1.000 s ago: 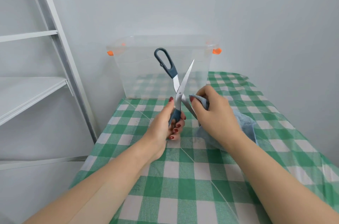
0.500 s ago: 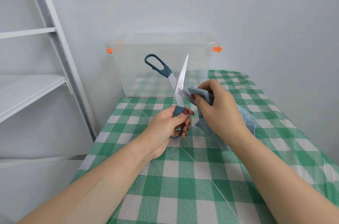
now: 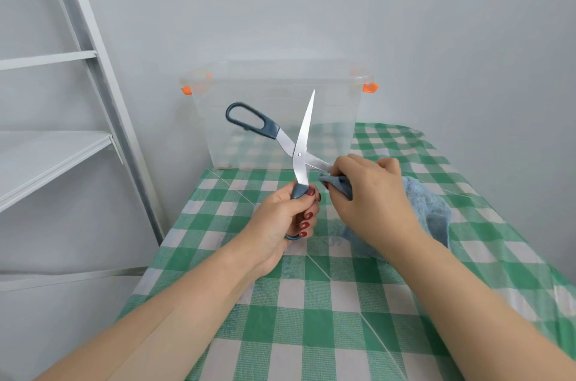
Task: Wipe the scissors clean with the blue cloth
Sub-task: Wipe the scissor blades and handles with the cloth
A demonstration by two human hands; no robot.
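Note:
The scissors (image 3: 300,143) have steel blades and dark teal handles and are spread wide open above the table. My left hand (image 3: 285,221) grips the lower handle, so one blade points straight up. The other handle sticks out to the upper left. My right hand (image 3: 372,196) pinches the blue cloth (image 3: 430,209) around the second blade, which points right and down; that blade's tip is hidden under the cloth and fingers. The rest of the cloth hangs behind my right hand onto the table.
A clear plastic box (image 3: 277,118) with orange clips stands at the far end of the green checked tablecloth (image 3: 327,302). A white metal shelf frame (image 3: 93,75) rises to the left. A grey wall closes off the right side.
The scissors have spread wider and the free handle has swung down to the left. My right hand with the cloth has slid outward along the lower blade.

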